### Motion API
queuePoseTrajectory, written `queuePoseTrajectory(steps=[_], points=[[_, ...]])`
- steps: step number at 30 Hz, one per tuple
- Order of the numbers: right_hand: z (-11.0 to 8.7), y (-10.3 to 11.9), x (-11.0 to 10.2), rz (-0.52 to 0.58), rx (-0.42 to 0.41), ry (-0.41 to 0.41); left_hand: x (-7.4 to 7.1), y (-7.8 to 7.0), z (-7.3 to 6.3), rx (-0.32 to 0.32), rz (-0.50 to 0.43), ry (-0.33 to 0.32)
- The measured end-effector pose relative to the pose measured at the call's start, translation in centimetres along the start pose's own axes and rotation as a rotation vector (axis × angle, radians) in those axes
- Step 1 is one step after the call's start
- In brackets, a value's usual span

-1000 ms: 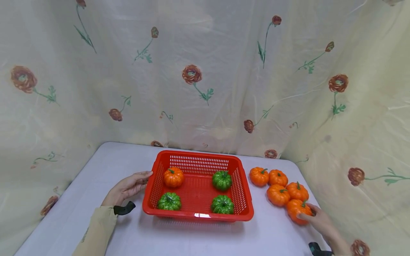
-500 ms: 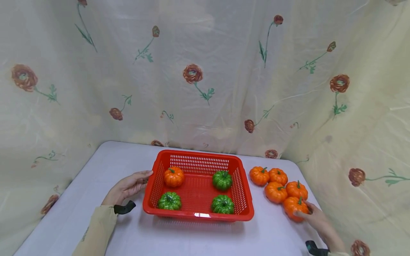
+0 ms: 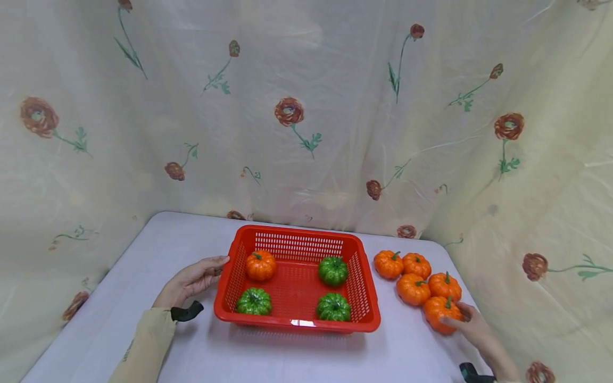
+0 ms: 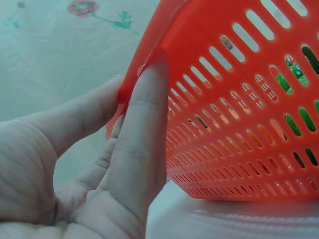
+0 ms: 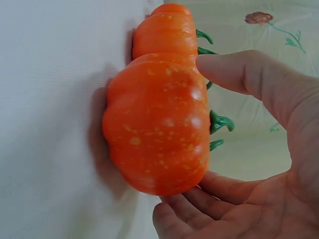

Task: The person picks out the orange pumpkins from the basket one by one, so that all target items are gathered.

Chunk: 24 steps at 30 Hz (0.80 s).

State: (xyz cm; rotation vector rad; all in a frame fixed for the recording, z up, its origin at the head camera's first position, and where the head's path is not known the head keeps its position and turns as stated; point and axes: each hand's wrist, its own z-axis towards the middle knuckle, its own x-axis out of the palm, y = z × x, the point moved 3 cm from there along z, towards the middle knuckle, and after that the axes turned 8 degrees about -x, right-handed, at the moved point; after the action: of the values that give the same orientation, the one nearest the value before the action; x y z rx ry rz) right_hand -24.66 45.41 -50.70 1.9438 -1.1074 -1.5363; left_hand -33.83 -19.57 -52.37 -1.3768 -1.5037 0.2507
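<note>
A red plastic basket (image 3: 297,323) sits mid-table, holding one orange pumpkin (image 3: 261,265) and several green pumpkins (image 3: 333,307). At its left side, my left hand (image 3: 193,277) pinches the rim, as the left wrist view shows: the thumb (image 4: 94,107) lies on the outside and a finger (image 4: 144,124) is under the lip against the slotted wall. My right hand (image 3: 479,327) holds the nearest orange pumpkin (image 5: 157,124) of a group on the right, thumb on one side and fingers on the other. This pumpkin stands on the table, touching its neighbours.
Several more orange pumpkins (image 3: 413,289) cluster between the basket and the table's right edge. The white table (image 3: 191,234) is backed by a flowered curtain (image 3: 335,133), which also hangs along both sides.
My right hand has shifted slightly left and away with the near pumpkin, nudging the one beside it a little left. My left hand and the basket stay in place.
</note>
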Motion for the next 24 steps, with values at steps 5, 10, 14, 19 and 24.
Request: queuePoseTrajectory(steps=[5,10,14,19,24], points=[[0.2,0.3,-0.3,-0.002,-0.029,-0.010,0.0,0.0,0.2,-0.009,0.005,0.011],[0.1,1.1,-0.4,0.008,-0.063,-0.031,0.1,-0.2,0.3,0.005,0.029,0.052],[-0.2,2.6,-0.4,0.003,-0.097,-0.045,0.0,-0.1,0.3,-0.001,0.030,0.009],[-0.9,5.5,0.1,-0.068,-0.211,-0.023,-0.2,0.0,0.2,-0.016,0.002,-0.063],[-1.0,8.8,1.5,-0.094,-0.312,-0.016,-0.1,-0.1,0.4,-0.003,0.018,-0.008]])
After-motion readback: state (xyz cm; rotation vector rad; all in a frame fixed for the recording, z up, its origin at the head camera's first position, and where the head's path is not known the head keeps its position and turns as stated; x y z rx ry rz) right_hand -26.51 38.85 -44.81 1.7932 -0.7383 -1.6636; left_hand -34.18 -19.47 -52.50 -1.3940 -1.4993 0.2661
